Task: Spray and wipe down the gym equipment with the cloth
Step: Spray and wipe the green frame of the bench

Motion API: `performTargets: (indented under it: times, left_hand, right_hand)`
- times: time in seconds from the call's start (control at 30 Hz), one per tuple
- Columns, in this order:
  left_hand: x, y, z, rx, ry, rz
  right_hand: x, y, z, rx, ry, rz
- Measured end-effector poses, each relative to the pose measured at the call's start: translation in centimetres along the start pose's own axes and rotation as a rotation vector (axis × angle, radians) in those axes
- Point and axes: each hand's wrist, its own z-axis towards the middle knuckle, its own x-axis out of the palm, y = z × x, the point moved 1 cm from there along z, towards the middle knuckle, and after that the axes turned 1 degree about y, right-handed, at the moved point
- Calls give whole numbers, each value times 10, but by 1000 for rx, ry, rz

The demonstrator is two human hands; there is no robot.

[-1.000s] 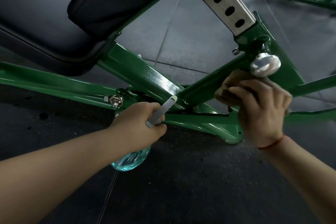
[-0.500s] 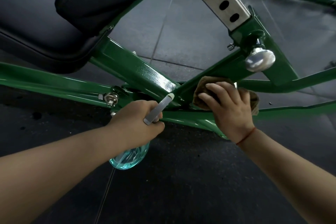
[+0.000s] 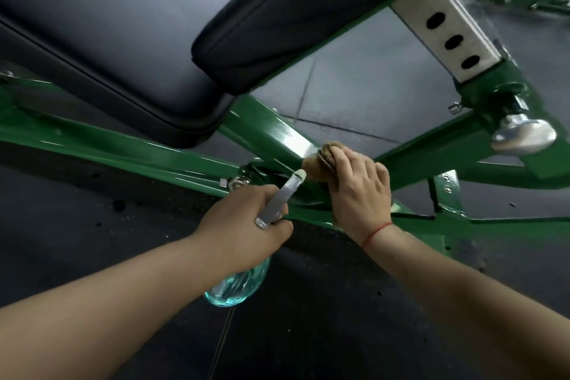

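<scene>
right hand [image 3: 359, 191] presses cloth [image 3: 320, 163] onto green frame [image 3: 271, 133].

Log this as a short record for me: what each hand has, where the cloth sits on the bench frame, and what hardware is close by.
left hand: grips spray bottle, nozzle pointing toward the frame joint
right hand: holds brown cloth against green frame
cloth position: on the sloping bar where the frame bars meet, just below the black pad
nearby hardware: chrome knob, steel post with three holes, both to the right
wrist detail: red string on the right wrist
</scene>
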Motion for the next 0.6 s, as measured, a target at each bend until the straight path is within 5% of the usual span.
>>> performTargets:
  times: [0.13,0.4,0.6]
  left_hand:
    - [-15,18,-2,-31,-25,-45]
    - [-29,35,-1,-81,-62,-85]
    - [-32,32,-3,-94,-61,-73]
  right_hand:
    - [2,15,14,102,0,251]
    - [-18,83,102,609,108,770]
    - [-10,111,82,107,30,517]
